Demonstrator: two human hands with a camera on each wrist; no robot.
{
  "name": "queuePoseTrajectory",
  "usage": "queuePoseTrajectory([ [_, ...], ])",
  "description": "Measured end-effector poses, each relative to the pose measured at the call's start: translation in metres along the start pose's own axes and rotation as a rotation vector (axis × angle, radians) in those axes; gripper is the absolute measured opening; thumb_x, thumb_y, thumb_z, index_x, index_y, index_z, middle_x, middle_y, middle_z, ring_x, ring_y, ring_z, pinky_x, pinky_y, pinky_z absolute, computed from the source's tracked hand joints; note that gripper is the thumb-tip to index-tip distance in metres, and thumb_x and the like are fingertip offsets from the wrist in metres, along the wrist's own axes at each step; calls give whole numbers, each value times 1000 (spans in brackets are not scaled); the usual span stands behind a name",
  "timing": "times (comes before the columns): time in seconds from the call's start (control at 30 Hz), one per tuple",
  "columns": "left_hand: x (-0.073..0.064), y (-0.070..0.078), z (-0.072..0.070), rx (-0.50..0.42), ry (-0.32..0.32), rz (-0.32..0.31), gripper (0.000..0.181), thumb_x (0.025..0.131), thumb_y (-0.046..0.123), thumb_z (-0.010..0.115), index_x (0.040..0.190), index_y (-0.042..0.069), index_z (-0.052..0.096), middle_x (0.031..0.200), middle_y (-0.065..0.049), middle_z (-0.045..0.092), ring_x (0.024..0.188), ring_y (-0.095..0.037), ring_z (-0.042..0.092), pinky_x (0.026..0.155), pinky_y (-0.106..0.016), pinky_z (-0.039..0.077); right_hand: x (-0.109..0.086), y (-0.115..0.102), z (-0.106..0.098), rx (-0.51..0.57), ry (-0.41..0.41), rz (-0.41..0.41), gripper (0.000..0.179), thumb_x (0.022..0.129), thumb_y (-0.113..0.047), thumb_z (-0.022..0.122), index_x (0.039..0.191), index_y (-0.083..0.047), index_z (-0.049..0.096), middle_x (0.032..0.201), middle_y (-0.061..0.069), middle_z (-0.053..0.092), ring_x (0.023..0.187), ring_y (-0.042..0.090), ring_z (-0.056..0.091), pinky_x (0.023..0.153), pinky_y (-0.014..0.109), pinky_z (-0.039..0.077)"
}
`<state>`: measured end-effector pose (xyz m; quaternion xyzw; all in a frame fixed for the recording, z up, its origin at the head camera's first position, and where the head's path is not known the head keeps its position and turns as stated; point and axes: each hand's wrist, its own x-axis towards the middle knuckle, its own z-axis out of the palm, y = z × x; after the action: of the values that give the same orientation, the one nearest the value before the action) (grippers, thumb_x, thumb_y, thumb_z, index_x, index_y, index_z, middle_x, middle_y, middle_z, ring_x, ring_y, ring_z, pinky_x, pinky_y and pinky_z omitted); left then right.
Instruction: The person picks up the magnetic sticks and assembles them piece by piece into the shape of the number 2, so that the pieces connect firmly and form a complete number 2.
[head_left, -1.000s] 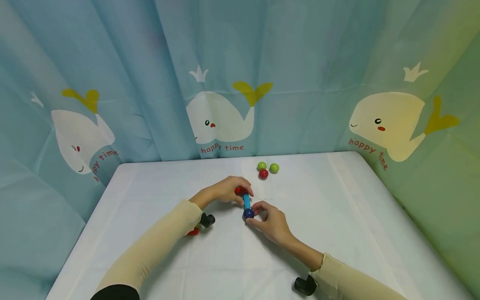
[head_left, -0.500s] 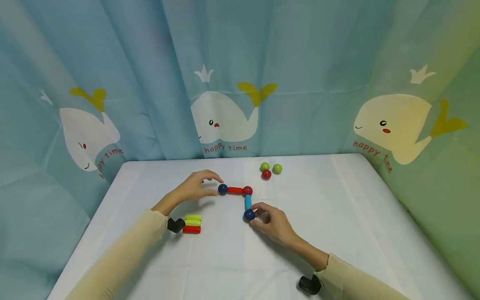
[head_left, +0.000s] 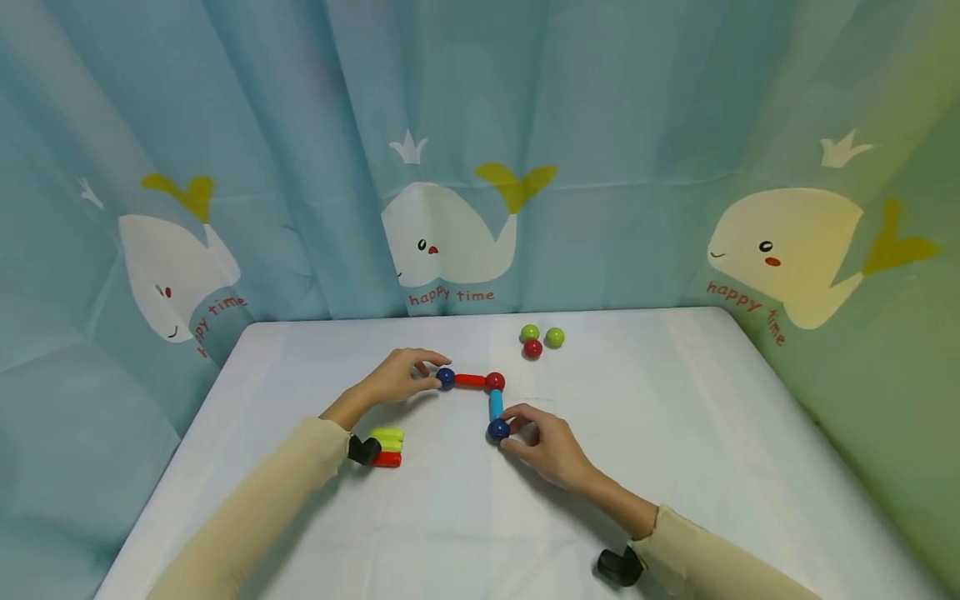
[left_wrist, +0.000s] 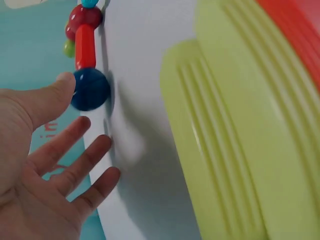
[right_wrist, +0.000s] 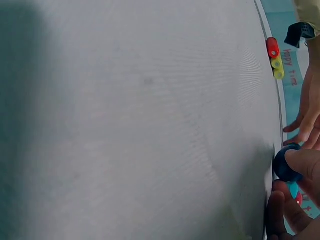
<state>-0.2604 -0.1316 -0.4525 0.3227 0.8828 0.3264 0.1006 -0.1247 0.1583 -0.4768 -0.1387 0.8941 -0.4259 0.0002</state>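
Observation:
An L-shaped chain of sticks and balls lies on the table. Its left end is a blue ball (head_left: 446, 379), joined by a red stick (head_left: 470, 381) to a red ball (head_left: 495, 381). From there a light blue stick (head_left: 496, 405) runs toward me to another blue ball (head_left: 498, 430). My left hand (head_left: 397, 377) is at the left ball, its thumb against or just beside it; in the left wrist view the other visible fingers are spread. Between thumb and fingers, my right hand (head_left: 551, 450) pinches the near blue ball, seen also in the right wrist view.
Two yellow-green sticks (head_left: 387, 440) and a red stick (head_left: 387, 460) lie side by side near the left cuff. Behind the chain sit two green balls (head_left: 554, 337) and a loose red ball (head_left: 532, 349). A curtain (head_left: 615, 167) hangs past the table's far edge.
My left hand drew back left from the red ball, uncovering the red stick and left blue ball, then edged right again to that blue ball. The right hand kept its hold.

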Motion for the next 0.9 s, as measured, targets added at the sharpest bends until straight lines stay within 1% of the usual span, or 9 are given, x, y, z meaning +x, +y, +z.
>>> queuePoseTrajectory([
  [0.17,3,1,4,0,29,-33,31,96,8,73,127,10,72,120,-4,72,100,-23,64,88,-40,51,1,-1,3,-8,-6,0,31,91,-11,78,119,-17,69,98,-3,70,71,13,53,64,24,46],
  [0.23,4,2,5,1,33,-45,30,95,8,73,125,10,74,119,-3,73,99,-22,63,88,-39,50,2,-2,3,-13,-2,2,31,90,-11,79,119,-17,70,98,-3,70,70,13,53,64,24,46],
  [0.47,5,3,5,-8,28,-49,29,95,8,74,124,11,74,118,-2,73,98,-21,62,90,-40,49,2,-3,2,-10,1,9,31,90,-11,79,119,-17,70,97,-2,70,71,15,53,64,24,46],
  [0.7,6,2,7,-20,35,-58,29,94,8,74,124,11,74,117,-1,73,98,-20,62,89,-38,50,3,-5,3,-9,-2,11,31,90,-11,80,119,-16,69,98,-2,70,72,16,54,65,24,46],
  [0.8,5,3,8,-20,33,-62,30,95,9,75,124,11,74,117,-1,73,98,-21,62,90,-39,50,4,-6,3,-9,-7,9,31,90,-11,80,119,-15,69,98,-1,70,74,16,54,65,24,46],
  [0.9,3,4,6,-11,26,-58,33,95,10,74,128,11,72,119,-2,72,101,-22,63,93,-42,50,5,-6,2,-11,-8,10,31,90,-11,79,119,-15,69,99,-1,70,75,16,54,65,24,47],
])
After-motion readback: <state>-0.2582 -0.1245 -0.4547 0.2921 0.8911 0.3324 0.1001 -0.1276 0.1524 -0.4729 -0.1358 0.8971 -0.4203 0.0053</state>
